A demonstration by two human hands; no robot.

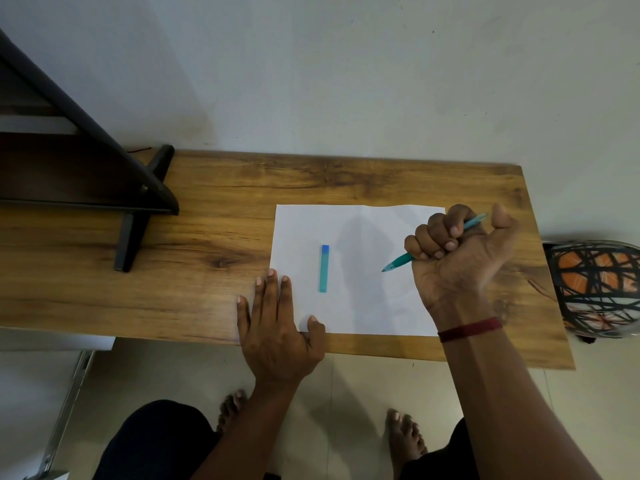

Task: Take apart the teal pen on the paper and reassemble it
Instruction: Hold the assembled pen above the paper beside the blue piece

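Observation:
A white sheet of paper (356, 233) lies on the wooden table (214, 244). A teal pen cap with a blue end (324, 268) lies upright in the picture near the middle of the sheet. My right hand (457, 258) is closed in a fist around the teal pen body (401, 261), above the sheet's right side, with the tip pointing down-left and the rear end sticking out past my fingers. My left hand (277, 323) rests flat, fingers apart, on the sheet's lower left corner and the table edge.
A dark metal stand (138, 216) and frame occupy the table's left end. A helmet with orange and black pattern (595, 285) sits off the table's right edge. A pale wall runs behind. My bare feet show on the tiled floor below.

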